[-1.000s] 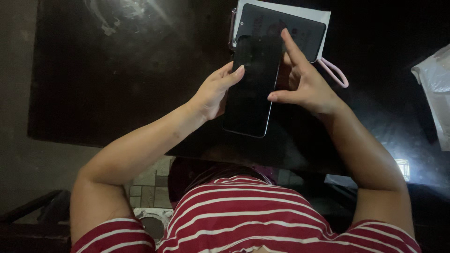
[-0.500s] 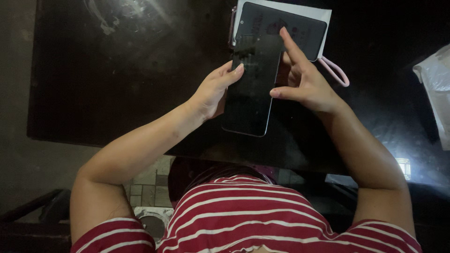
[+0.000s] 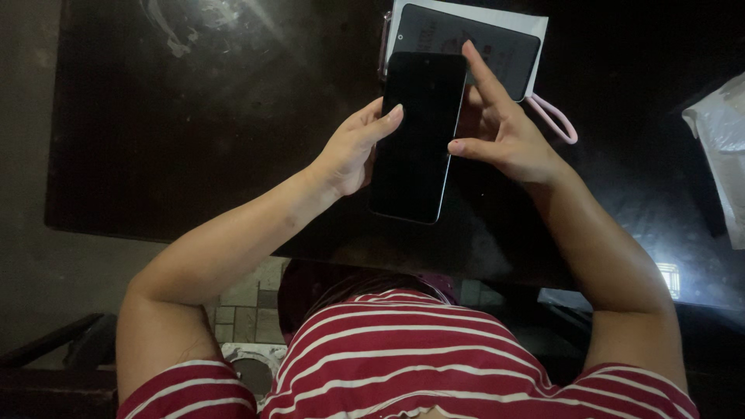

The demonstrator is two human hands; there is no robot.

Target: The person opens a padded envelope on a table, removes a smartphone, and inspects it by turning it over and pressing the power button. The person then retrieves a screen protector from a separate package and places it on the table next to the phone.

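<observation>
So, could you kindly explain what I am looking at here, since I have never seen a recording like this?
There is no machine here: a person wears a camera on the head, and this single view looks straight down past a red and white striped shirt at their own two bare hands. The left hand grips the left edge of a black phone with a dark screen, held above a dark table. The right hand touches the phone's right edge, its forefinger raised along the top corner. Behind the phone, on the table, lies a white card carrying a dark phone-shaped sheet, with a pink loop beside it. A pale plastic bag sits at the right edge.
</observation>
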